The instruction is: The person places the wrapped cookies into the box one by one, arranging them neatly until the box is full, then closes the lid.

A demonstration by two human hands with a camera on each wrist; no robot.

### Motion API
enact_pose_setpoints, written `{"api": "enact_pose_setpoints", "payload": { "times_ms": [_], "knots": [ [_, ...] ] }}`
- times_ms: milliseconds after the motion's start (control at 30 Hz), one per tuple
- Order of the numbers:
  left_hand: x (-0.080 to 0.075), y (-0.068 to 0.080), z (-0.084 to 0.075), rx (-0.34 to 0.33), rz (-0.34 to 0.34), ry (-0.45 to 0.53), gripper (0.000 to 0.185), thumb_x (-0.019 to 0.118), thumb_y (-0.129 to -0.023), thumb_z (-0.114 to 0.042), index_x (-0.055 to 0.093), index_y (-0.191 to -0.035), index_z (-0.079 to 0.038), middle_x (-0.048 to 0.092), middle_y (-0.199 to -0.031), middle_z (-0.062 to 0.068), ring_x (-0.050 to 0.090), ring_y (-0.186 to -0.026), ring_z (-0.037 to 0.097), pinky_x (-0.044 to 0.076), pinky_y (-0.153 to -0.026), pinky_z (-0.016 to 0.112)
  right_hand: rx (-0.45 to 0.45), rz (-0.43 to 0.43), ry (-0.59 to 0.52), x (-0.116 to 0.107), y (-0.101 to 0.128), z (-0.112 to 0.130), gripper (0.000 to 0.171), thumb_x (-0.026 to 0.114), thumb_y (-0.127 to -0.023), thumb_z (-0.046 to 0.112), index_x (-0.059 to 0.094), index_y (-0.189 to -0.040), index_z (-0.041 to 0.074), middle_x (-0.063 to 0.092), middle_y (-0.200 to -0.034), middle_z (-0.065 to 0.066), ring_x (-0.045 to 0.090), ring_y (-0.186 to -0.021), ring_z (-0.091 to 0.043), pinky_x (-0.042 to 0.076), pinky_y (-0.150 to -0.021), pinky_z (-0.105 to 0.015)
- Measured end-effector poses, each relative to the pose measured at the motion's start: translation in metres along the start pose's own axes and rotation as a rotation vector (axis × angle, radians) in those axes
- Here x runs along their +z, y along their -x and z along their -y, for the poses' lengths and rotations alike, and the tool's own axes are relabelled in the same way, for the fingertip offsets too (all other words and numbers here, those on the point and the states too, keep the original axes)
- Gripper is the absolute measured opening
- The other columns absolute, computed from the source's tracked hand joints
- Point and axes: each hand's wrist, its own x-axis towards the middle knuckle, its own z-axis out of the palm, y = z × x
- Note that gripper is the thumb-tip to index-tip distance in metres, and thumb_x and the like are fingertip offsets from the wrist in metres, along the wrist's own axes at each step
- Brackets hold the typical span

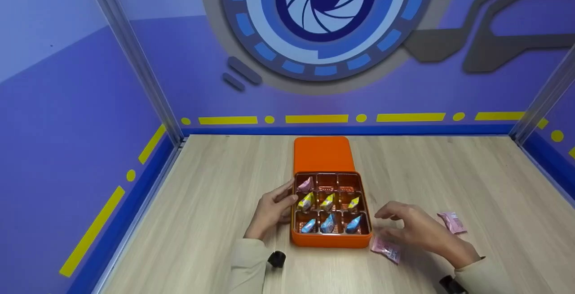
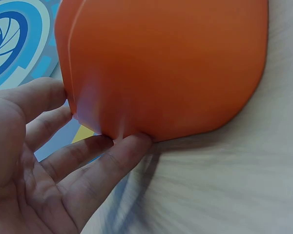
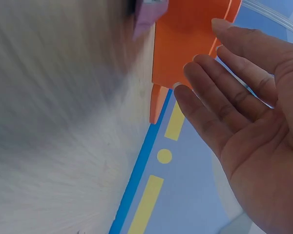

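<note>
Here the left hand (image 1: pixel 271 210) rests straight-fingered against the orange box (image 1: pixel 331 239), while the right hand (image 1: pixel 420 231) hovers relaxed, empty, over a pink packet (image 1: pixel 386 249) on the bench (image 1: pixel 202 222).

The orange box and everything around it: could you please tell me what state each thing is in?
orange box: open, seven of nine compartments filled
lid: off, flat behind the box
pink candies: two loose on the table
left hand: open, fingers against the box's side
right hand: open, above one candy, holding nothing
</note>
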Motion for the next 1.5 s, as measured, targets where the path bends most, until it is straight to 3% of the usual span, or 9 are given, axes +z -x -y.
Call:
{"api": "enact_pose_setpoints", "payload": {
  "times_ms": [367, 533, 733, 900, 1033, 1300, 1500],
  "knots": [
    [0.000, 0.000, -0.001, -0.008, -0.006, 0.011, 0.055, 0.073, -0.104, -0.026, 0.056, -0.156, -0.021, 0.049, -0.157, 0.024, 0.074, -0.102, 0.024, 0.065, -0.070, 0.041, 0.038, 0.092, -0.011, 0.004, 0.007, 0.000, 0.026, 0.085, -0.093, 0.015, 0.074, -0.116, 0.011, 0.074, -0.113, -0.004, 0.072, -0.103, -0.029, 0.061, -0.088, -0.051],
    [-0.001, -0.001, 0.000, -0.010, 0.003, -0.003, 0.056, 0.073, -0.104, -0.026, 0.056, -0.157, -0.020, 0.049, -0.156, 0.025, 0.076, -0.099, 0.026, 0.065, -0.069, 0.041, 0.011, 0.106, 0.010, 0.008, 0.009, -0.001, 0.025, 0.087, -0.091, 0.020, 0.076, -0.113, 0.012, 0.074, -0.109, 0.000, 0.071, -0.100, -0.024, 0.061, -0.088, -0.049],
    [-0.001, -0.003, 0.002, -0.004, 0.002, -0.009, 0.056, 0.073, -0.104, -0.026, 0.056, -0.157, -0.018, 0.049, -0.157, 0.024, 0.075, -0.101, 0.025, 0.065, -0.069, 0.041, -0.046, 0.101, 0.030, 0.011, 0.008, -0.003, 0.025, 0.089, -0.088, 0.016, 0.076, -0.109, 0.013, 0.073, -0.105, 0.002, 0.069, -0.095, -0.018, 0.061, -0.084, -0.042],
    [0.000, -0.002, 0.001, 0.001, 0.002, 0.001, 0.056, 0.073, -0.104, -0.026, 0.055, -0.157, -0.019, 0.049, -0.156, 0.025, 0.073, -0.108, 0.026, 0.065, -0.070, 0.041, -0.025, 0.129, 0.017, 0.012, 0.008, -0.004, 0.025, 0.089, -0.087, 0.013, 0.076, -0.109, 0.013, 0.071, -0.103, 0.005, 0.067, -0.092, -0.013, 0.061, -0.082, -0.037],
    [0.000, 0.000, -0.001, 0.000, -0.001, 0.002, 0.056, 0.073, -0.104, -0.027, 0.055, -0.157, -0.020, 0.051, -0.155, 0.023, 0.074, -0.103, 0.025, 0.065, -0.070, 0.042, -0.003, 0.142, 0.013, 0.012, 0.007, -0.005, 0.021, 0.088, -0.090, 0.015, 0.077, -0.108, 0.012, 0.071, -0.101, 0.006, 0.065, -0.089, -0.011, 0.060, -0.080, -0.035],
    [-0.001, 0.001, -0.001, -0.011, 0.002, 0.008, 0.056, 0.072, -0.104, -0.026, 0.055, -0.157, -0.021, 0.053, -0.155, 0.021, 0.075, -0.089, 0.024, 0.064, -0.069, 0.041, 0.012, 0.120, 0.043, 0.009, 0.010, -0.008, 0.017, 0.084, -0.092, 0.012, 0.076, -0.107, 0.014, 0.067, -0.099, 0.008, 0.059, -0.085, -0.010, 0.055, -0.073, -0.032],
    [-0.001, -0.001, 0.000, -0.007, 0.016, 0.009, 0.055, 0.071, -0.105, -0.024, 0.055, -0.158, -0.019, 0.050, -0.156, 0.023, 0.076, -0.096, 0.026, 0.065, -0.068, 0.040, 0.021, 0.065, 0.141, 0.007, 0.011, -0.013, 0.016, 0.086, -0.089, 0.011, 0.075, -0.100, 0.012, 0.064, -0.094, 0.008, 0.058, -0.081, -0.009, 0.053, -0.069, -0.031]
  ]
}}
